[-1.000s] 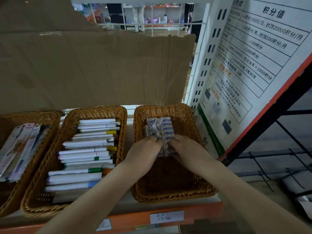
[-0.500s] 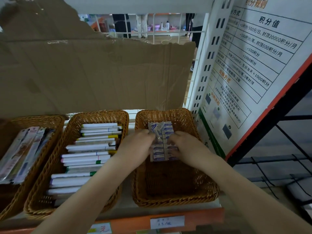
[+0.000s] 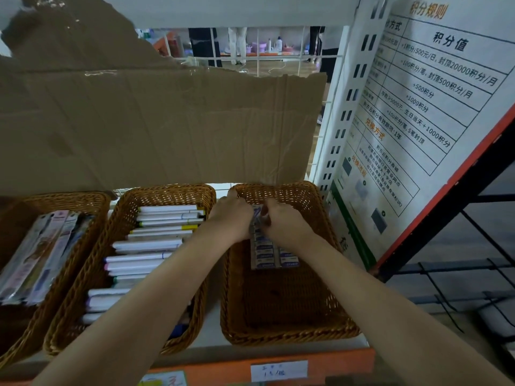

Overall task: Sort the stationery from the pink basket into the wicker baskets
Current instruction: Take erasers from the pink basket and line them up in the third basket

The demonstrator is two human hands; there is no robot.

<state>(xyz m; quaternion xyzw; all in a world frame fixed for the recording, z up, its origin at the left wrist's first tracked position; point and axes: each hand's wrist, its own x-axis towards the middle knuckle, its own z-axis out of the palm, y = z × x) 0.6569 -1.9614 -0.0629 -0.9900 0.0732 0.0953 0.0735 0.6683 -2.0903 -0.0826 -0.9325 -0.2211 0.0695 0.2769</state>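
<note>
Both hands, left hand [image 3: 231,218] and right hand [image 3: 284,222], are curled around erasers [image 3: 266,253] at the far end of the right basket [image 3: 328,327]; bare basket floor below the wrists, cardboard [image 3: 167,129] just beyond the fingers.

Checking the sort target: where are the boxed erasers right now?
Head view: the boxed erasers lie in the rightmost wicker basket, toward its back, under both hands, right of the pen basket.

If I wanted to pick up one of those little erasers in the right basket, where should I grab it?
Probably the nearest eraser, the front one of the flat rows. Pinch its two long edges from above, coming from the empty front half of the wicker basket, where nothing blocks your fingers.
</note>
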